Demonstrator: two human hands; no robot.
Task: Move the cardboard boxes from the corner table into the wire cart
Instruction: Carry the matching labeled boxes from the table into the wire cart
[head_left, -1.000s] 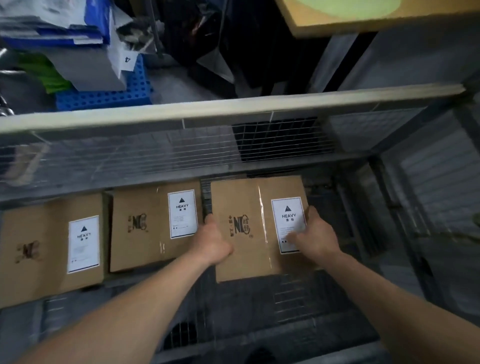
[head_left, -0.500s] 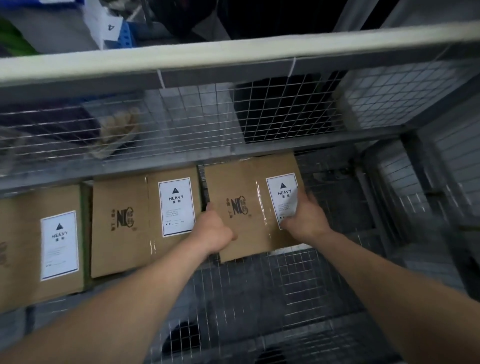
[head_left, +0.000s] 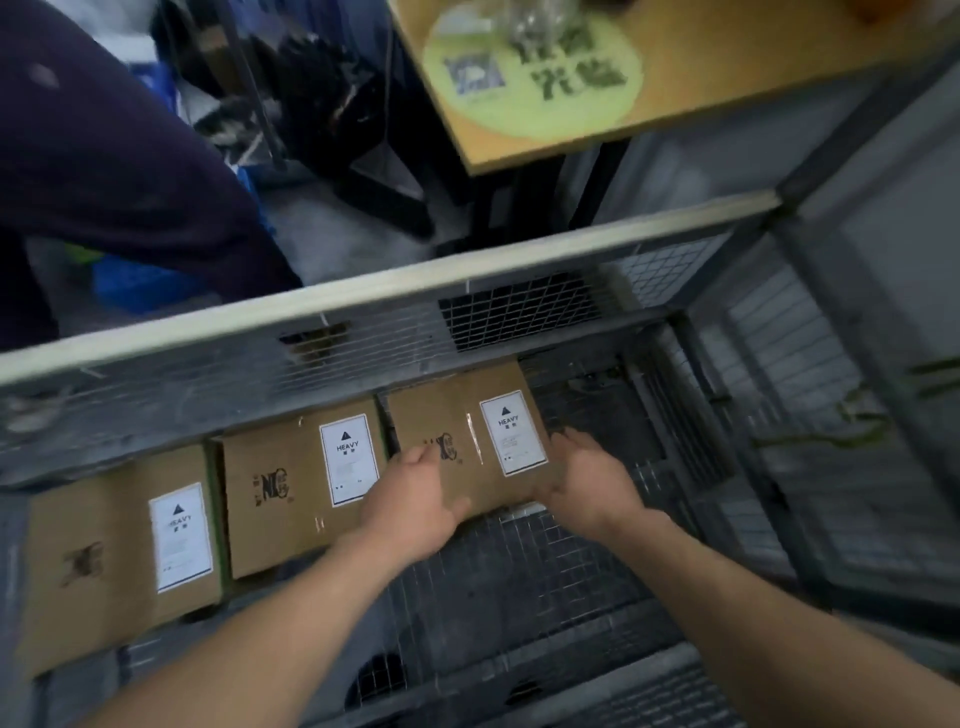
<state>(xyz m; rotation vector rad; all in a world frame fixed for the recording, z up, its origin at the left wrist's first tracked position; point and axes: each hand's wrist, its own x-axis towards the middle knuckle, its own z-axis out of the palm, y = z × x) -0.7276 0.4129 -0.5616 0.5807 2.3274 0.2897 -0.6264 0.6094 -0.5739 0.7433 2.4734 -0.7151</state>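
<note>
Cardboard boxes (head_left: 291, 540): three seen, all inside the wire cart (head_left: 519, 260), set in a row along its far mesh wall, flat side up. Each carries a dark printed logo and a white label reading HEAVY under a triangle mark.

Left box (head_left: 93, 566): near the left end of the row, untouched.

Middle box (head_left: 260, 457): just beside the left one, untouched.

Right box (head_left: 436, 415): a narrow gap separates it from the middle box. Its far edge lies close under the mesh wall. Its label (head_left: 511, 434) sits on the right half. The cart's mesh floor (head_left: 519, 571) shows directly below its near edge. Whether the box rests fully on that floor cannot be told.

Both hands are on this right box, apart, one at each near corner.

Left hand (head_left: 415, 499): lies over the near left corner, back of the hand up, index finger reaching onto the top beside the logo, thumb along the near edge. Whether it grips the edge or merely rests there cannot be told.

Right hand (head_left: 587, 478): at the near right corner, fingers (head_left: 569, 441) straight and spread against the right side, not curled round it.

Beyond the cart rail stands a wooden worktop (head_left: 727, 78) bearing a round green sticker (head_left: 530, 73). At the upper left is another person's dark sleeve (head_left: 104, 156), with something blue (head_left: 135, 286) on the floor below it. The picture is blurred there.
</note>
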